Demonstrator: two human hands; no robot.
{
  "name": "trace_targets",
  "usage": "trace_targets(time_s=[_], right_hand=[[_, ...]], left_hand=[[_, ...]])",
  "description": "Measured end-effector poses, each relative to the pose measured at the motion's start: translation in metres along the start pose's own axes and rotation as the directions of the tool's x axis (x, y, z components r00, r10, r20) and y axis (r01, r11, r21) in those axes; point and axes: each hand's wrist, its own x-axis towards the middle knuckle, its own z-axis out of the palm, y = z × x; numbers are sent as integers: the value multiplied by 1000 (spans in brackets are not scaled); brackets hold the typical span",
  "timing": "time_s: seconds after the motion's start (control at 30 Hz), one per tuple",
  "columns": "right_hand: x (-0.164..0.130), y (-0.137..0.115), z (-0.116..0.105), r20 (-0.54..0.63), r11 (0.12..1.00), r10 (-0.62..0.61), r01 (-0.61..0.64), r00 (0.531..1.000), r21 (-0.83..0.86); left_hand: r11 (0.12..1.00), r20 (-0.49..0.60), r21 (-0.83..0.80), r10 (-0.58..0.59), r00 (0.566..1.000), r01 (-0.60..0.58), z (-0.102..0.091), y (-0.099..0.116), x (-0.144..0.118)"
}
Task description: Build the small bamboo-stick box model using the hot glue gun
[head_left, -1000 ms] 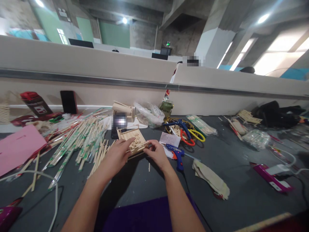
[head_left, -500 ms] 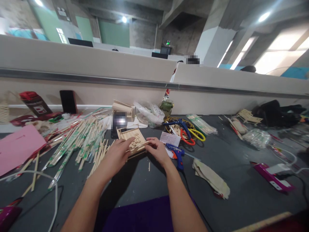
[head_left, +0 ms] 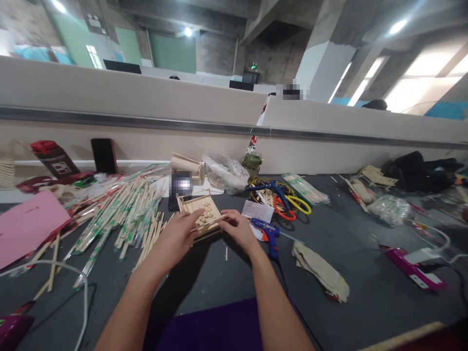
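Wooden sticks, glued into a small square tray [head_left: 199, 210], are sitting on the dark bench [head_left: 351, 243] between both hands. The left hand [head_left: 179, 234] is pressing its fingers [head_left: 197, 214] down on the tray's near edge, closed onto it, while the right hand [head_left: 239, 230] is pinching a thin stick [head_left: 214, 222] against that edge. Compared with a second ago, the right hand has been sliding slightly inward, seating the stick closer. Outward, a blue glue gun [head_left: 268, 234] is lying just right, loose chopsticks [head_left: 120, 214] left.

1 head-worn view, forward and down over the cluttered table [head_left: 365, 253]
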Motion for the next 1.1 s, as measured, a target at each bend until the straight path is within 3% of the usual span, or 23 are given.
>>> trace_targets(time_s=[0.4,1.1], right_hand=[[3,3,-12,154,998,-22,13,988,58],[1,10,-7,115,996,-26,17,993,84]], left_hand=[[999,14,-38,-33,999,34,-5,2,-2],[1000,23,2,1,1000,-1,-2,-4,-2]])
